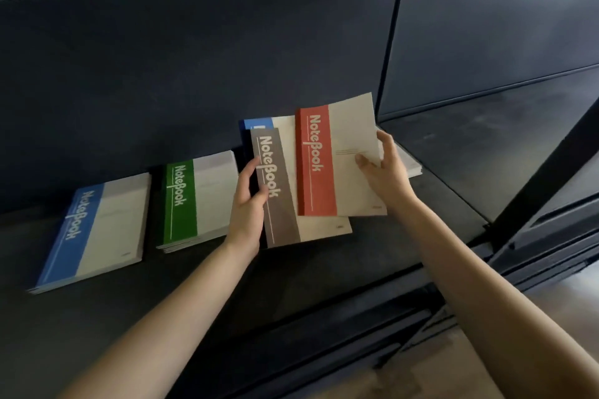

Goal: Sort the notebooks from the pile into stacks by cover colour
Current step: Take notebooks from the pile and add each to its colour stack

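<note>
1. Work surface: a dark shelf (324, 266) closed at the far side by a dark back panel (194, 58). A dark upright post (387, 58) stands at the far right, just beyond the held notebooks.

2. Sorted items, left part of the shelf:
- blue stack (94, 233), far left, lying flat, top cover face up.
- green stack (197, 201), just to its right, lying flat, apart from the blue stack.

3. Left hand (248, 204): grips the spine edge of the grey-brown notebook (278, 204). The thumb presses on the cover band, and the fingers curl round the edge behind it. A blue notebook (259, 124) shows directly behind the grey-brown one; only its far corner is visible. Whether the hand also grips it cannot be told.

4. Right hand (385, 172): pinches the red notebook (316, 162) at its right edge. The thumb lies on the pale cover and the fingers spread behind the edge. The red notebook is raised and overlaps the right half of the grey-brown one.

5. Obstruction: the right hand and the red notebook cover most of the remaining pile (412, 165), which lies flat on the shelf behind them; only its right edge shows.
</note>
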{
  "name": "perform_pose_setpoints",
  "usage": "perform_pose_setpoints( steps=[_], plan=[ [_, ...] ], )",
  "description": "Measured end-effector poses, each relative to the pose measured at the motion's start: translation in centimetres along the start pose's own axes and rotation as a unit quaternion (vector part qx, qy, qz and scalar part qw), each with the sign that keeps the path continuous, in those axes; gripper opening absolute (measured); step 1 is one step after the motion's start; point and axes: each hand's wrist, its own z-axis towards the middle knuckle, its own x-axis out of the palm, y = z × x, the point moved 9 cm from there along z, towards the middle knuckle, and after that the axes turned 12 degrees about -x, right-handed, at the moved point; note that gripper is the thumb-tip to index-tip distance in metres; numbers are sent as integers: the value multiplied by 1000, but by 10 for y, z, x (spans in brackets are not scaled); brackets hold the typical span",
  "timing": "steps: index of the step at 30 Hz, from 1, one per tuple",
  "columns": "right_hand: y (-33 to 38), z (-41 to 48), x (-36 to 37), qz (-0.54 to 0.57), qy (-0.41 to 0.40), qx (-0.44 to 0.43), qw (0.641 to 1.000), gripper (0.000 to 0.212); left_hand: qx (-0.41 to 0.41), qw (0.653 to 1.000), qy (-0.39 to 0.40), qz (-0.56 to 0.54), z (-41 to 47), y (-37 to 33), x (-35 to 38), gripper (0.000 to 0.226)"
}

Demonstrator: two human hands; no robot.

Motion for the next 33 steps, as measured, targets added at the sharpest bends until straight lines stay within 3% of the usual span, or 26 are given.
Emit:
perform_pose_setpoints(
  steps=[5, 9, 19, 23, 26, 33],
  plan=[
    [-8, 50, -50, -83, -19, -3, 996, 42, -3, 999, -39, 36, 4, 13, -2, 40],
    [-10, 80, -67, -134, -11, 1, 991, 47, 42, 995, -47, 81, 1, 17, -1, 40],
    [-57, 97, -39, -333, 10, 33, 942, 49, 40, 988, -70, 131, 5, 19, -4, 42],
    [-61, 100, -29, -410, 22, 22, 912, 31, 42, 988, -68, 136, 5, 18, -3, 42],
    [-59, 98, -19, -457, 38, -7, 888, 33, 45, 986, -70, 141, 6, 19, -3, 42],
    [-56, 96, -14, -465, 47, -18, 884, 39, 49, 987, -63, 141, 6, 19, -2, 43]
  ],
)
